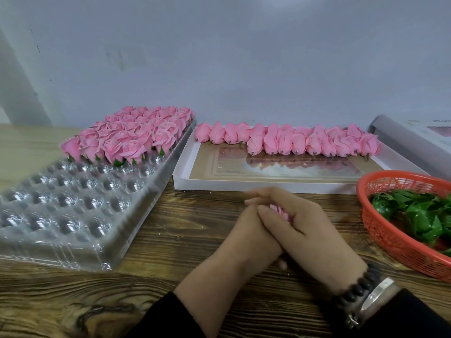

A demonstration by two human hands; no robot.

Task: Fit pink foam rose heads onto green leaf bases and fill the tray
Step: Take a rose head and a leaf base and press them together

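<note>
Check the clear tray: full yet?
Partly full: the clear tray has finished roses in far rows; near cups sit empty.

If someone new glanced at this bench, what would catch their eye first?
Probably the block of finished pink roses filling the far end of the clear tray at left. Next, the clasped left hand and right hand at centre, closed round a rose head.

**Colours on the bench**

Rose heads (288, 140) pink, dark stub ends. Assembled roses (131, 135) pink on green bases. Tray (73, 206) clear, dimpled cells glinting silver-grey. Box (185, 164) white rim, tan printed floor. Basket (395, 230) orange-red mesh. Leaf bases (419, 215) dark green. Table (170, 240) brown wood grain. Wall pale grey-blue.
</note>
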